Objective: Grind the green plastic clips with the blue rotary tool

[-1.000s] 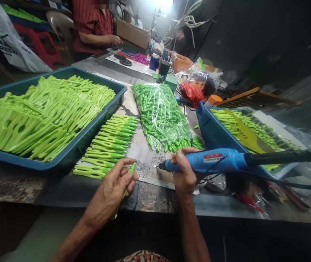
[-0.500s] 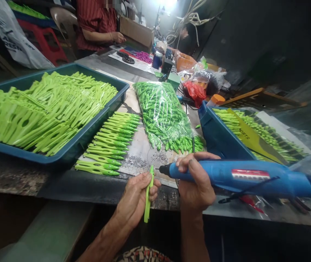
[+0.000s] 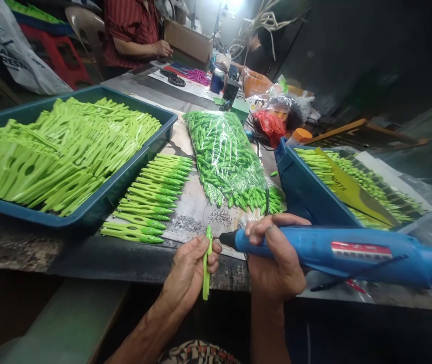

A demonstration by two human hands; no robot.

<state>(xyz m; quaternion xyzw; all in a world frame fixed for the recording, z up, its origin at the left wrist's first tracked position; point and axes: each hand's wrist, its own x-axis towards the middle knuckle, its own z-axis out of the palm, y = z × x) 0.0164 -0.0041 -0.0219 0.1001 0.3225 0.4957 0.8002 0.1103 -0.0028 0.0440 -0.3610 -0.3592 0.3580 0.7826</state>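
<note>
Pinched upright in my left hand is a slim lime-green plastic piece with a darker green tip. My right hand is wrapped round a blue electric screwdriver, lying level. Its thin bit points left at the upper part of the green piece; whether they touch I cannot tell. Behind my hands lies a small heap of tiny metal screws. To the left, a row of tipped green pieces rests on the table. A clear plastic bag full of small green tips sits beyond, some spilling out.
A dark blue tray heaped with lime-green pieces is on the left. On the right, a blue bin holds more pieces and a yellow sheet. A co-worker in a red striped shirt is at the far side by a cardboard box.
The screwdriver has tilted slightly, its rear end lower, and its bit is closer to the green piece. The green piece stands a little more upright. The view has shifted slightly.
</note>
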